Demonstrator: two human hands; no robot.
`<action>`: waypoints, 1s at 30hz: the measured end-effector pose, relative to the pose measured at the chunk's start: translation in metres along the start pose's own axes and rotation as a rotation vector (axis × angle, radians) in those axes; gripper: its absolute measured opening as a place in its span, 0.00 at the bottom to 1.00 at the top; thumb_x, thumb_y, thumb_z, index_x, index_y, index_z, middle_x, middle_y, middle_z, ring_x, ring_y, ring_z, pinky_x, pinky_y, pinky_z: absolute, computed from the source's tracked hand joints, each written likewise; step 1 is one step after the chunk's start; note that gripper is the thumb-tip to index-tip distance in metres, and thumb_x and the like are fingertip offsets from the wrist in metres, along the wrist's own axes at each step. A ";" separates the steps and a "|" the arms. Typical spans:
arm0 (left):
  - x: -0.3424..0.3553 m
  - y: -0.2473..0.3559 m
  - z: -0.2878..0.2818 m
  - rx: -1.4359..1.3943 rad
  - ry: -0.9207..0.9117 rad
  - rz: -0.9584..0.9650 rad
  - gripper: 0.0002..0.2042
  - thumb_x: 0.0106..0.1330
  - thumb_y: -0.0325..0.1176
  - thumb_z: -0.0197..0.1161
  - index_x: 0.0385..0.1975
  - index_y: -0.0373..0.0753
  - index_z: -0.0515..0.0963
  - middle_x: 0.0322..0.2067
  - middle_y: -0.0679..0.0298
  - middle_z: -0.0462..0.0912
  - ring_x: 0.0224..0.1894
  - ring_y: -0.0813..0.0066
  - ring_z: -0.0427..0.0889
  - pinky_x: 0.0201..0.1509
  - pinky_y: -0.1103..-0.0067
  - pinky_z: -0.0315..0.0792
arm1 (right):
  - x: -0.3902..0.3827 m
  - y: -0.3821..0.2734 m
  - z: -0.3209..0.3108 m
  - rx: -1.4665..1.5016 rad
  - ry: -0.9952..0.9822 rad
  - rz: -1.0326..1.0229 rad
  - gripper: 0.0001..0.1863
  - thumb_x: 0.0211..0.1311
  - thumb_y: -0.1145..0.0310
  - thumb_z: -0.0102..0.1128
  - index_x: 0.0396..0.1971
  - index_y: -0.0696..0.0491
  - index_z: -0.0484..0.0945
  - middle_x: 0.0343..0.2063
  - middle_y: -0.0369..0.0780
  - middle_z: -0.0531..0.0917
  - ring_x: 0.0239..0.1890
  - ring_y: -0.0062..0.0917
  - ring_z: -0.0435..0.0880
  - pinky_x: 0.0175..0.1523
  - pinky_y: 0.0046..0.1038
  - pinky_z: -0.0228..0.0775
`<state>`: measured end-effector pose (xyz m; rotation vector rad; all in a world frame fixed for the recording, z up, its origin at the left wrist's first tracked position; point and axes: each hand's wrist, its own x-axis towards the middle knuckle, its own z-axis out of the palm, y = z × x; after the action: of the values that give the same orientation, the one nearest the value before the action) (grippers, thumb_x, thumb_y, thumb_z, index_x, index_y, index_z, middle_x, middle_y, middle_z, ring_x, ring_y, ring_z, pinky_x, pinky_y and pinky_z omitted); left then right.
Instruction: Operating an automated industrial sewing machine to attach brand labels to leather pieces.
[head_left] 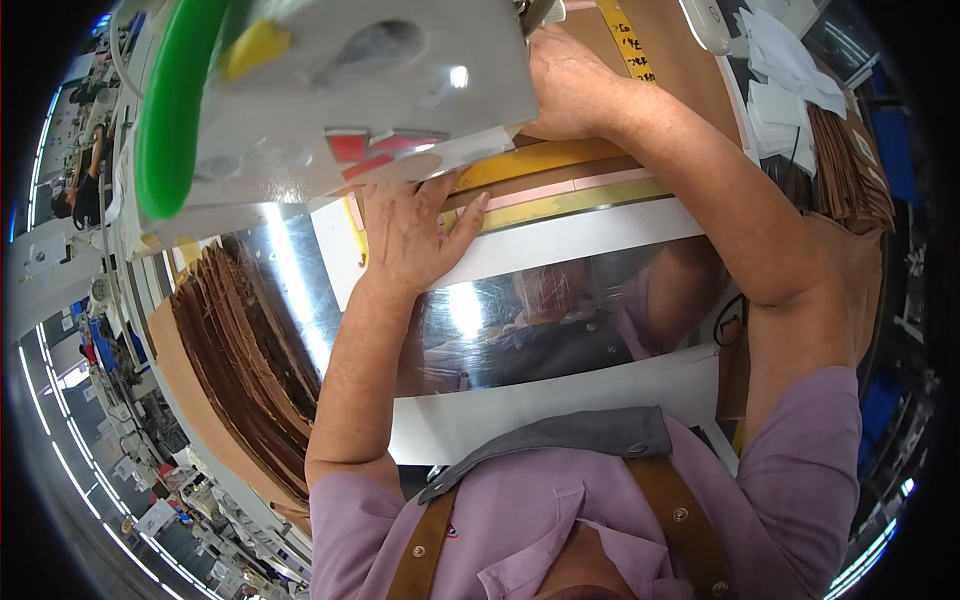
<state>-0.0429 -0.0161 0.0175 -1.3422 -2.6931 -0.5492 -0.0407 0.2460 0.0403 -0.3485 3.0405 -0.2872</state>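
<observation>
Fingers spread, my left hand [410,232] lies flat at the left end of a brown sheet [690,115] edged with pink and yellow strips. Its thumb points right along the edge; some fingertips are hidden under the machine. My right hand [568,88] reaches to the right side of the grey machine head [440,90], and its fingers are hidden behind it. A straight yellow strip [545,158] lies between the hands, while another yellow strip [625,38] with dark handwriting runs away beyond the right wrist. Under the sheet's near edge lies a white board [590,232].
A green bar [180,110] sits on the machine's left. Nearer me is a shiny metal plate [500,330]. Stacked brown pieces [240,340] stand at left; a brown bundle [848,170] and white sheets [795,75] lie at right. Another person [85,195] is far left.
</observation>
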 end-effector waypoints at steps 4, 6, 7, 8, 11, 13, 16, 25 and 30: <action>0.005 -0.001 0.000 0.203 0.097 0.144 0.20 0.64 0.53 0.68 0.48 0.47 0.90 0.43 0.63 0.88 0.43 0.64 0.82 0.50 0.63 0.66 | -0.009 0.005 0.010 0.087 0.147 -0.175 0.40 0.63 0.38 0.66 0.69 0.48 0.74 0.68 0.41 0.77 0.74 0.37 0.68 0.81 0.44 0.53; 0.003 -0.004 0.001 0.169 0.118 0.156 0.20 0.64 0.52 0.69 0.49 0.47 0.89 0.42 0.63 0.88 0.43 0.65 0.83 0.51 0.64 0.66 | -0.010 0.003 0.010 0.078 0.079 -0.098 0.42 0.62 0.37 0.67 0.70 0.47 0.74 0.71 0.37 0.75 0.76 0.36 0.65 0.83 0.42 0.48; 0.002 -0.004 0.001 0.168 0.119 0.154 0.20 0.64 0.52 0.69 0.49 0.47 0.89 0.42 0.63 0.88 0.43 0.65 0.83 0.51 0.64 0.66 | -0.007 0.003 0.009 0.076 0.077 -0.100 0.42 0.62 0.37 0.67 0.70 0.47 0.74 0.71 0.37 0.75 0.76 0.36 0.65 0.83 0.42 0.48; 0.001 -0.004 0.001 0.127 0.107 0.163 0.20 0.64 0.51 0.68 0.50 0.47 0.89 0.42 0.64 0.88 0.43 0.66 0.83 0.51 0.65 0.66 | -0.003 0.004 0.009 0.065 0.042 -0.083 0.42 0.62 0.36 0.66 0.71 0.46 0.73 0.72 0.37 0.72 0.78 0.34 0.62 0.84 0.40 0.46; 0.000 -0.001 0.003 0.024 0.060 0.134 0.20 0.62 0.47 0.69 0.52 0.48 0.87 0.44 0.64 0.87 0.47 0.64 0.82 0.57 0.64 0.65 | -0.001 0.007 0.013 0.092 -0.008 -0.043 0.41 0.61 0.36 0.68 0.69 0.44 0.75 0.71 0.38 0.73 0.76 0.33 0.63 0.81 0.40 0.49; 0.004 0.003 0.001 -0.031 0.038 0.093 0.21 0.61 0.45 0.70 0.54 0.48 0.86 0.47 0.64 0.87 0.51 0.62 0.82 0.63 0.63 0.64 | -0.001 0.008 0.013 0.149 -0.020 -0.007 0.37 0.58 0.40 0.73 0.64 0.43 0.79 0.65 0.40 0.78 0.70 0.35 0.71 0.75 0.40 0.60; 0.008 0.005 -0.001 0.093 0.049 0.113 0.21 0.61 0.45 0.70 0.53 0.47 0.85 0.45 0.64 0.88 0.50 0.63 0.82 0.62 0.64 0.65 | 0.001 0.012 0.012 0.207 -0.038 0.023 0.34 0.55 0.44 0.79 0.60 0.43 0.83 0.60 0.43 0.83 0.63 0.36 0.79 0.70 0.41 0.70; -0.002 0.000 0.003 0.180 0.193 0.253 0.24 0.63 0.49 0.69 0.54 0.42 0.84 0.37 0.65 0.88 0.38 0.70 0.86 0.47 0.69 0.72 | 0.000 0.004 0.001 0.082 -0.079 -0.051 0.37 0.51 0.37 0.72 0.47 0.57 0.86 0.49 0.52 0.85 0.62 0.44 0.76 0.71 0.43 0.59; -0.002 0.016 0.005 0.102 0.123 0.200 0.25 0.63 0.48 0.69 0.56 0.39 0.81 0.33 0.62 0.88 0.31 0.70 0.86 0.44 0.71 0.73 | 0.000 -0.005 -0.004 0.069 -0.088 -0.037 0.40 0.56 0.40 0.68 0.59 0.57 0.79 0.57 0.54 0.81 0.68 0.47 0.72 0.76 0.48 0.53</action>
<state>-0.0288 -0.0069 0.0170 -1.4762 -2.4200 -0.4516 -0.0397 0.2419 0.0450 -0.4021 2.9320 -0.3681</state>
